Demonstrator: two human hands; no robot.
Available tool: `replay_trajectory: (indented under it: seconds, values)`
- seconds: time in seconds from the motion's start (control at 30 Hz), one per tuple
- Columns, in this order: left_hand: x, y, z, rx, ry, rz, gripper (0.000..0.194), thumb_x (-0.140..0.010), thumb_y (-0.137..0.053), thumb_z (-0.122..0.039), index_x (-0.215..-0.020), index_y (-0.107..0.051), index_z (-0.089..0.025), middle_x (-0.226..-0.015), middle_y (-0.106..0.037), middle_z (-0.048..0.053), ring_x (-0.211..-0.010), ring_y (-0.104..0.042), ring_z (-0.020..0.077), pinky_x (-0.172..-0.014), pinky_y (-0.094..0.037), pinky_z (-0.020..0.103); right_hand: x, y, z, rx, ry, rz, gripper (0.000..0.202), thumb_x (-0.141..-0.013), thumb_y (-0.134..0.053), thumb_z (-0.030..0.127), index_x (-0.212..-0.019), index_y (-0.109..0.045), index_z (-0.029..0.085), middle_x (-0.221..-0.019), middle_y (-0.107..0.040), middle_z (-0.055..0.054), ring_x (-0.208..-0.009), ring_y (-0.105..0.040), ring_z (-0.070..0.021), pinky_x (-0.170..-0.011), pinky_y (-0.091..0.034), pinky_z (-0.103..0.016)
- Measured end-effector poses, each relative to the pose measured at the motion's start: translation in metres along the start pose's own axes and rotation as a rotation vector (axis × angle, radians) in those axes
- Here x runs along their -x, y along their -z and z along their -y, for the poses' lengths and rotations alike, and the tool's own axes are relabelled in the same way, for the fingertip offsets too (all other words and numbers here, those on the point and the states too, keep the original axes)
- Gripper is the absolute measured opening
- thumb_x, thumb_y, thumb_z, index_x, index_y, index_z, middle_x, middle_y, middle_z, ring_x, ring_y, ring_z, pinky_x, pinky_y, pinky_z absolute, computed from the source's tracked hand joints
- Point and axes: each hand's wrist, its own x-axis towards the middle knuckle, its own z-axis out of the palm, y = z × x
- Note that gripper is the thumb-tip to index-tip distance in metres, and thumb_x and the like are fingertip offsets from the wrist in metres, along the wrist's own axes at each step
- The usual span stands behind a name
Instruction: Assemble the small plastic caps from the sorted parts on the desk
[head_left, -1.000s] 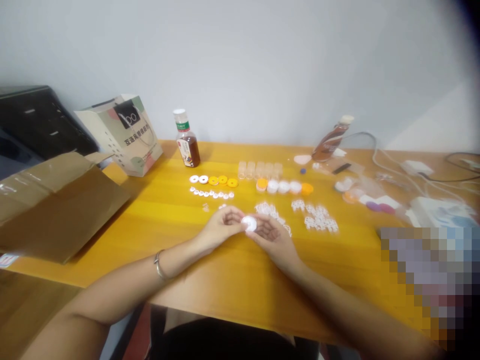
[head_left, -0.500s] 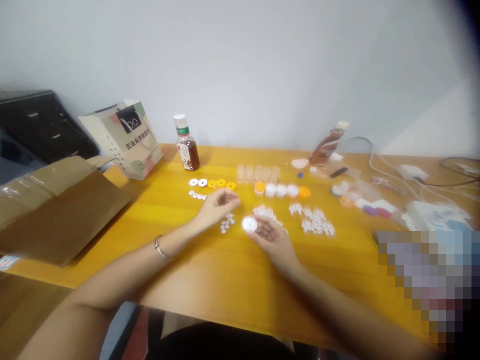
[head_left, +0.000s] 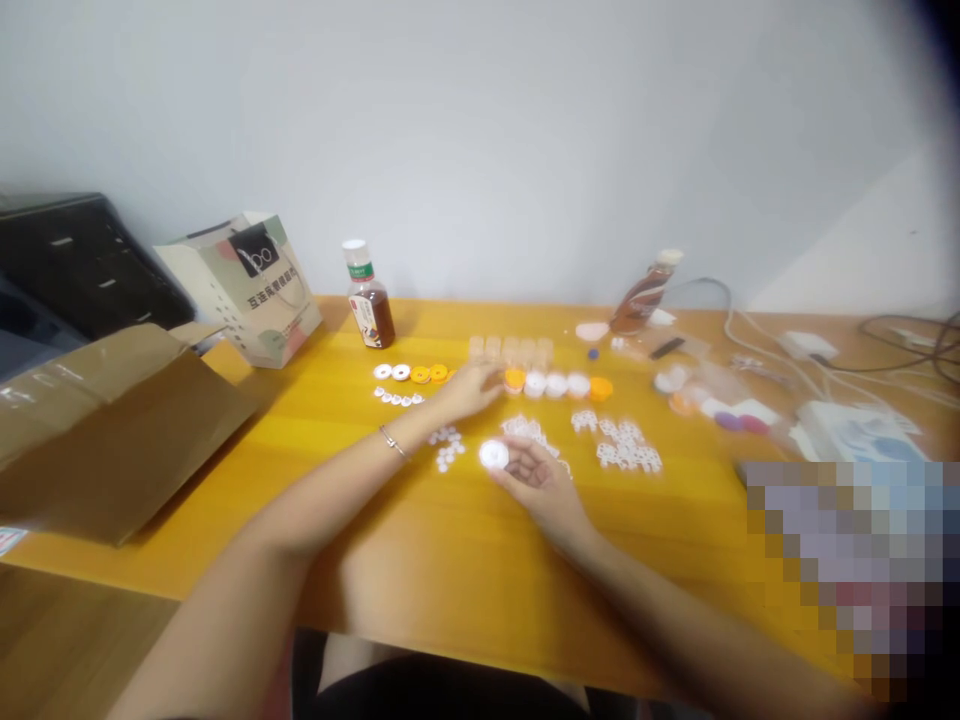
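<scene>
My right hand point(head_left: 544, 490) pinches a white round disc point(head_left: 493, 455), its face turned up above the table. My left hand point(head_left: 476, 390) reaches over the table, its fingers stretched toward the orange disc point(head_left: 515, 380) at the left end of a row. That row goes on with white discs point(head_left: 556, 385) and another orange disc point(head_left: 601, 389). Whether the left fingertips touch the orange disc is too blurred to tell. Behind stand several clear cylinders point(head_left: 511, 352). Left of the hand lie white discs point(head_left: 383, 371) and orange discs point(head_left: 421, 374) with centre holes.
Small white rings point(head_left: 630, 457) and small pale discs point(head_left: 448, 452) lie in groups. A cardboard box point(head_left: 135, 440) and paper bag point(head_left: 262, 300) stand left. Behind are a dark-drink bottle point(head_left: 371, 315) and a tilted brown bottle point(head_left: 645, 295). Cables point(head_left: 739, 325) run at right.
My left hand has moved right and slightly away from me, to the row with the orange disc. My right hand still holds the white disc in nearly the same spot.
</scene>
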Motion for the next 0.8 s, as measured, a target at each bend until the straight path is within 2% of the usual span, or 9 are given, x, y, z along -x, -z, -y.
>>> replay_trajectory:
  seconds: [0.1,0.2,0.3,0.37,0.47,0.53,0.63,0.73,0.8]
  values:
    - [-0.015,-0.012,-0.003,-0.034,-0.029,-0.002,0.031,-0.077,-0.056,-0.020,-0.107,-0.055,-0.013,-0.109,-0.057,0.011,-0.105,-0.049,0.0223,-0.093,-0.036,0.038,-0.001,0.001,-0.001,-0.001,0.007,0.002,0.033,-0.064,-0.070,0.024,-0.095,-0.057,0.021,-0.084,-0.065,-0.001,-0.077,-0.060,-0.0125,-0.078,-0.047,-0.028]
    - [-0.022,-0.020,-0.004,-0.045,-0.026,-0.001,0.028,-0.075,-0.058,-0.019,-0.103,-0.057,-0.014,-0.107,-0.058,0.011,-0.105,-0.050,0.0240,-0.093,-0.035,0.041,-0.001,0.001,-0.002,-0.006,0.030,0.010,0.033,-0.065,-0.069,0.023,-0.095,-0.057,0.021,-0.083,-0.064,-0.001,-0.077,-0.060,-0.0125,-0.079,-0.047,-0.028]
    - [-0.023,-0.020,-0.007,-0.028,-0.007,-0.021,0.027,-0.074,-0.059,-0.017,-0.101,-0.057,-0.014,-0.105,-0.059,0.011,-0.103,-0.050,0.0246,-0.094,-0.034,0.042,-0.001,0.001,-0.001,-0.002,0.055,0.016,0.031,-0.066,-0.068,0.023,-0.095,-0.056,0.022,-0.082,-0.064,-0.001,-0.076,-0.059,-0.0126,-0.078,-0.047,-0.028]
    - [-0.018,-0.014,-0.011,-0.008,0.004,-0.045,0.031,-0.074,-0.058,-0.018,-0.105,-0.056,-0.014,-0.107,-0.058,0.011,-0.101,-0.051,0.0232,-0.093,-0.035,0.041,0.000,0.001,0.000,0.005,0.070,0.012,0.031,-0.067,-0.067,0.023,-0.095,-0.056,0.022,-0.082,-0.063,-0.001,-0.076,-0.059,-0.0129,-0.078,-0.047,-0.029]
    - [0.001,0.007,-0.020,0.128,0.049,-0.085,0.040,-0.076,-0.057,-0.022,-0.115,-0.050,-0.016,-0.108,-0.057,0.010,-0.097,-0.053,0.0190,-0.087,-0.041,0.035,0.001,0.001,0.002,0.006,0.105,-0.009,0.031,-0.067,-0.067,0.023,-0.096,-0.055,0.022,-0.082,-0.062,-0.001,-0.075,-0.058,-0.0131,-0.078,-0.047,-0.030]
    - [0.022,0.024,-0.026,0.469,0.147,-0.075,0.044,-0.076,-0.058,-0.023,-0.118,-0.049,-0.018,-0.106,-0.057,0.009,-0.095,-0.054,0.0173,-0.084,-0.042,0.032,0.002,0.001,0.002,0.015,0.138,-0.032,0.032,-0.067,-0.066,0.023,-0.097,-0.054,0.022,-0.083,-0.061,-0.002,-0.076,-0.058,-0.0136,-0.077,-0.047,-0.030]
    - [0.058,0.044,-0.035,0.915,0.341,0.053,0.037,-0.078,-0.057,-0.026,-0.114,-0.054,-0.021,-0.106,-0.058,0.007,-0.092,-0.056,0.0153,-0.079,-0.044,0.027,0.002,0.000,0.003,0.046,0.187,-0.056,0.032,-0.068,-0.064,0.024,-0.098,-0.054,0.023,-0.085,-0.060,-0.002,-0.078,-0.058,-0.0148,-0.076,-0.047,-0.030]
    - [0.087,0.051,-0.042,1.119,0.526,0.102,0.029,-0.077,-0.059,-0.028,-0.105,-0.061,-0.020,-0.105,-0.060,0.008,-0.090,-0.057,0.0151,-0.075,-0.046,0.024,0.004,-0.001,0.005,0.072,0.201,-0.044,0.031,-0.069,-0.062,0.024,-0.099,-0.053,0.024,-0.088,-0.060,-0.003,-0.080,-0.058,-0.0157,-0.077,-0.047,-0.032]
    - [0.099,0.050,-0.044,1.145,0.574,0.112,0.030,-0.076,-0.061,-0.029,-0.105,-0.061,-0.019,-0.103,-0.061,0.009,-0.088,-0.058,0.0155,-0.073,-0.047,0.024,0.006,-0.002,0.006,0.089,0.197,-0.035,0.031,-0.070,-0.062,0.024,-0.099,-0.053,0.024,-0.090,-0.061,-0.004,-0.082,-0.058,-0.0166,-0.078,-0.048,-0.033]
